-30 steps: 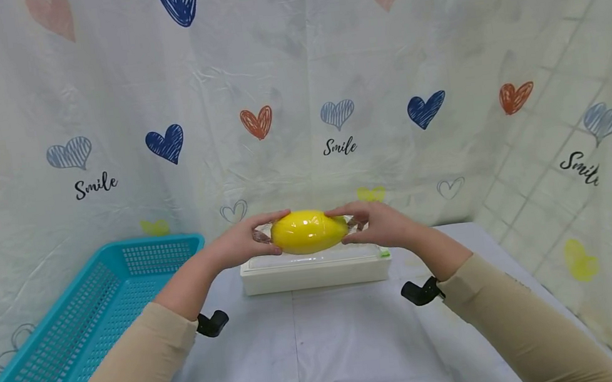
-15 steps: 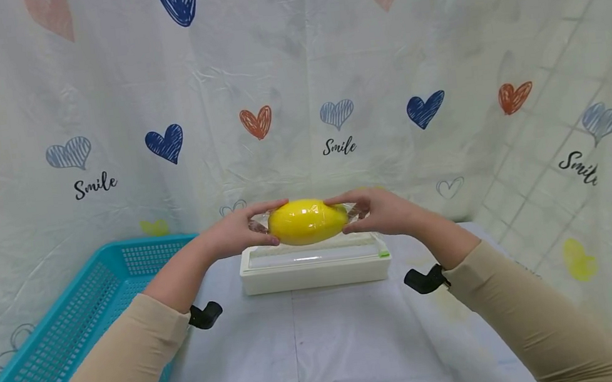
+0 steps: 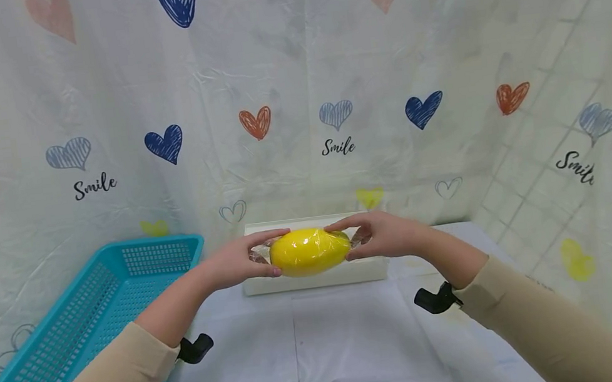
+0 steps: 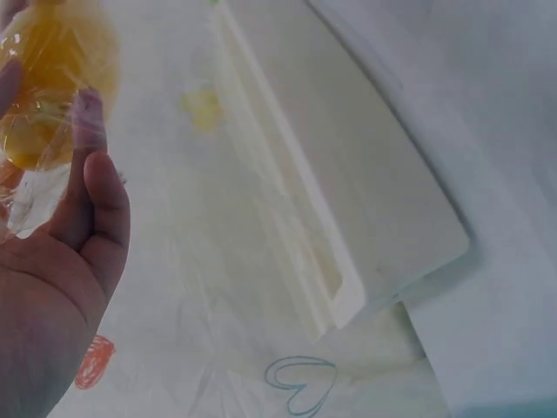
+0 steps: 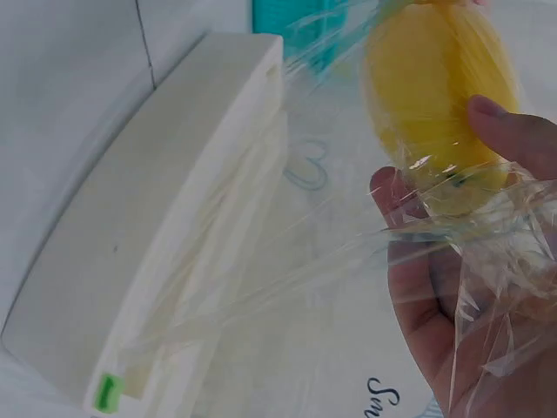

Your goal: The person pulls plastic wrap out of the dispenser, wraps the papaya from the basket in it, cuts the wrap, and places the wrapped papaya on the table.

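Note:
A yellow, mango-like fruit (image 3: 310, 251) wrapped in clear plastic film is held level in the air by both hands. My left hand (image 3: 233, 262) pinches its left end, and my right hand (image 3: 396, 234) pinches the right end. Crumpled film (image 5: 513, 296) gathers at the right palm. Behind and below the fruit lies a long white cling film dispenser (image 3: 316, 279), partly hidden by the fruit and hands. In the right wrist view, a green tab (image 5: 109, 393) marks one end of it, and thin film stretches between dispenser and fruit.
A turquoise perforated basket (image 3: 111, 254) stands at the left of the table. White cloth (image 3: 352, 349) covers the tabletop. A curtain (image 3: 291, 60) printed with hearts hangs close behind the dispenser. Black wrist cameras (image 3: 195, 348) sit below each sleeve cuff.
Both hands rose with the wrapped fruit, then came down lower than before, still gripping it. The dispenser's white upper edge now shows higher behind the hands, as if its lid is raised.

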Demonstrator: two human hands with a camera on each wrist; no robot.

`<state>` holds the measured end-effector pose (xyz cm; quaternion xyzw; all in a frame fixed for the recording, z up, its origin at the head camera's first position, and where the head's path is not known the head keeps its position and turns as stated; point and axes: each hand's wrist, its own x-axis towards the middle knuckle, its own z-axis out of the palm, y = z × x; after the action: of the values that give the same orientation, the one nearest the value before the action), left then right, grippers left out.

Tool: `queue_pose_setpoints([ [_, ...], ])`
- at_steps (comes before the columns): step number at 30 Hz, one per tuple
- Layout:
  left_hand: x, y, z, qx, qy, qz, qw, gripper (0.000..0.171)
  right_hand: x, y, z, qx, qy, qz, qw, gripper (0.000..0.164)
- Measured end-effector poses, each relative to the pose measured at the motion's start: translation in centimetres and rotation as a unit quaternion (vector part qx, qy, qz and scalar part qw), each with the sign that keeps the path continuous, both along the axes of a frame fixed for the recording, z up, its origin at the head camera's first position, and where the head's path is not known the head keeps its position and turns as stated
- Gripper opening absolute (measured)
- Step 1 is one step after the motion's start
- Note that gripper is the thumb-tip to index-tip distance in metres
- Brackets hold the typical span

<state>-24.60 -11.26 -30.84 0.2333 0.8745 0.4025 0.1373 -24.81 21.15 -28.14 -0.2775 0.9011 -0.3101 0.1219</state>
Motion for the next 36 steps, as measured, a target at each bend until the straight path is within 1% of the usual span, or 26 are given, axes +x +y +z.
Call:
queue_pose_setpoints([
  [3,0.7,-0.1,-1.3,0.008,-0.016,0.002,0.9998,0.072,0.4,-0.1,-1.1,0.002,-0.008,0.004,1.0,0.054],
  [5,1.1,-0.1,-2.3,0.018,-0.027,-0.005,0.9995,0.072,0.7,-0.1,-1.9,-0.004,-0.016,0.014,1.0,0.054],
  [9,1.6,-0.2,-4.5,0.019,-0.04,-0.009,0.999,0.069,1.0,-0.2,-4.3,-0.02,-0.039,0.042,0.998,0.054],
  [12,1.8,-0.2,-6.0,0.009,-0.039,-0.007,0.9992,0.067,1.1,-0.2,-6.1,-0.021,-0.051,0.043,0.998,0.053],
  [14,1.9,-0.1,-6.9,0.01,-0.041,-0.011,0.9991,0.068,1.2,-0.1,-7.4,-0.017,-0.053,0.034,0.998,0.053],
  [19,1.7,0.1,-9.2,0.01,-0.04,-0.022,0.9989,0.069,1.2,-0.2,-9.8,-0.004,-0.034,0.03,0.999,0.052],
  [22,1.3,0.2,-10.6,0.001,-0.035,-0.022,0.9991,0.07,1.2,-0.3,-10.8,0.001,-0.02,0.04,0.999,0.055],
  [24,0.9,0.4,-11.4,-0.015,-0.029,-0.021,0.9993,0.07,1.0,-0.2,-11.5,0.008,-0.017,0.045,0.999,0.057],
  [26,0.6,0.7,-12.0,-0.029,-0.023,-0.02,0.9991,0.071,0.8,-0.2,-12.0,0.017,-0.017,0.05,0.998,0.059],
  [28,0.5,0.9,-12.4,-0.039,-0.016,-0.015,0.999,0.07,0.6,-0.3,-12.5,0.03,-0.01,0.053,0.998,0.059],
  [34,0.4,1.4,-12.9,-0.055,-0.006,0.008,0.9984,0.07,0.0,-0.8,-13.7,0.064,0.034,0.056,0.996,0.052],
  [36,0.4,1.4,-13.0,-0.058,-0.003,0.01,0.9983,0.07,-0.2,-1.0,-13.9,0.068,0.045,0.056,0.995,0.051],
])
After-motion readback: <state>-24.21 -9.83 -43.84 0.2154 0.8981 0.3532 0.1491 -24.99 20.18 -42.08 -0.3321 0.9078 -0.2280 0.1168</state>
